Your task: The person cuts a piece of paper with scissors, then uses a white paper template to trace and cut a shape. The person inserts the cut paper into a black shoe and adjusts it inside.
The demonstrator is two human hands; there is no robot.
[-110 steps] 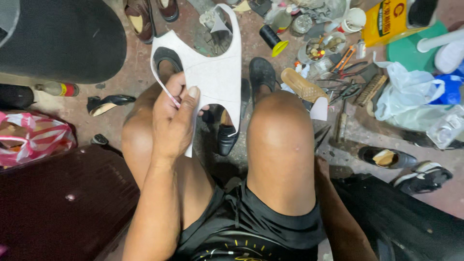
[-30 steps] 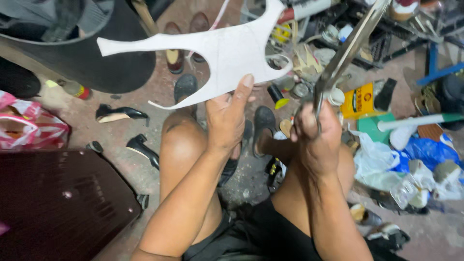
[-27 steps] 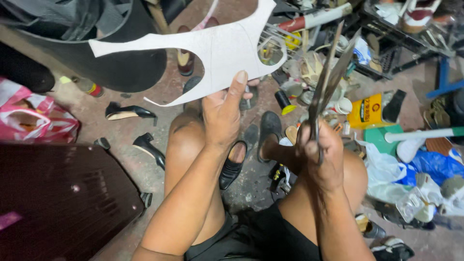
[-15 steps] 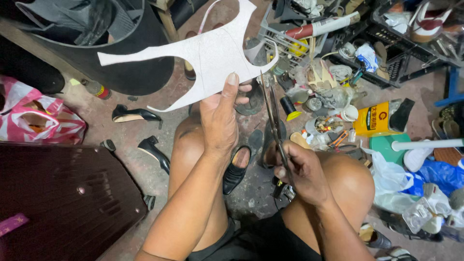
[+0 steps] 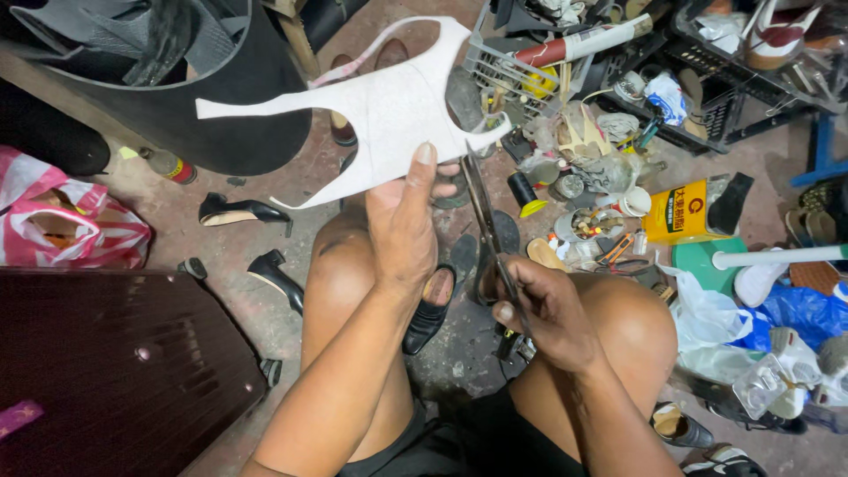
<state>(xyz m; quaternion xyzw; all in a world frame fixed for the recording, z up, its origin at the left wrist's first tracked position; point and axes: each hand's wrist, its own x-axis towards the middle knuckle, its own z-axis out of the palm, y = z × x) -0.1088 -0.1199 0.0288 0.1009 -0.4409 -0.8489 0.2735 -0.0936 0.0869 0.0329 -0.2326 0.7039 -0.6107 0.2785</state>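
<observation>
My left hand (image 5: 405, 228) holds up a flat white cut-out sheet (image 5: 380, 115) with long curved arms, thumb pressed on its lower edge. My right hand (image 5: 549, 309) grips the handles of long metal scissors (image 5: 484, 221), blades pointing up toward the sheet's lower right edge, just beside my left thumb. Both hands are above my bare knees, and I am seated low over a dirty floor.
A dark red case (image 5: 106, 371) lies at left under a pink striped bag (image 5: 53, 221). A black bin (image 5: 168, 79) stands at top left. Black high-heel shoes (image 5: 238, 212), a yellow can (image 5: 685, 212), baskets, tools and plastic bags crowd the floor at right.
The scissors came down from high at right and now sit close under the sheet beside my left thumb. The sheet has stayed raised in my left hand.
</observation>
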